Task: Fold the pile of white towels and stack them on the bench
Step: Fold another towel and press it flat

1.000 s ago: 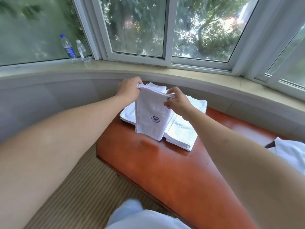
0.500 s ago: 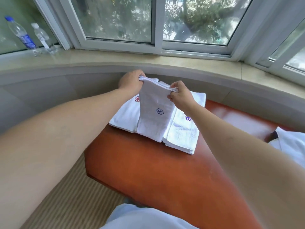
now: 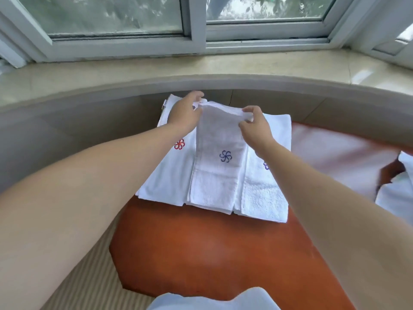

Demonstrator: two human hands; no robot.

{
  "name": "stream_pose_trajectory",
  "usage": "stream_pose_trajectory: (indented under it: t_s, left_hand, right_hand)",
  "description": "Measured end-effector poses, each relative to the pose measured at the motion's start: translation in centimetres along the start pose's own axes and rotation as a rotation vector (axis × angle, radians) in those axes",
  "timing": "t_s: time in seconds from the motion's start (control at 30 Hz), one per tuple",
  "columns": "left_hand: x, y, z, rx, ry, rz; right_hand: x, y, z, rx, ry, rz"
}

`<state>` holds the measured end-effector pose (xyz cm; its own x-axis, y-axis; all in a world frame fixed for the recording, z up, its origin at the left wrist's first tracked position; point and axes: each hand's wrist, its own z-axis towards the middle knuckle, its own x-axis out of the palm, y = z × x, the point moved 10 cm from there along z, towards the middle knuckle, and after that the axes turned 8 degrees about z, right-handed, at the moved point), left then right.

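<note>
Pinching a folded terry towel (image 3: 218,166) in my left hand (image 3: 186,113) and right hand (image 3: 254,128), above folded stacks (image 3: 266,198) on the glossy orange counter (image 3: 212,253).

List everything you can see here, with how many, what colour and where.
Held towel: one, white with a blue flower mark, lowered onto the two stacks.
Folded towel stacks: two, white; left stack with a red mark, right stack with a purple one, on the bench.
Bench: one, orange-brown, below the window.
Loose white cloth: at the bench's right end.
Window sill: one, beige.
Left hand: pinches the held towel's top left corner.
Right hand: pinches its top right corner.
</note>
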<state>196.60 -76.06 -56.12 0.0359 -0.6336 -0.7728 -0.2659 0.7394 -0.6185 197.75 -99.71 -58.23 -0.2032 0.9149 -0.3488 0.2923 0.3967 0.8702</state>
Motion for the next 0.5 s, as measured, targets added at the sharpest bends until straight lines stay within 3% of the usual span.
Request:
stream_pose_trajectory:
  t_s: [0.17,0.37,0.5]
  left_hand:
    - [7.3,4.4,-0.1,-0.007,0.253,0.111]
    - [16.6,10.8,-7.1,0.039,0.617,0.36]
    - [17.8,12.3,-10.8,0.11,0.539,0.511]
  right_hand:
    - [3.0,-5.9,1.1,0.057,0.039,-0.084]
    - [7.7,-14.3,-2.2,0.103,0.29,-0.509]
    - [8.7,-16.4,-5.2,-0.011,0.395,-0.802]
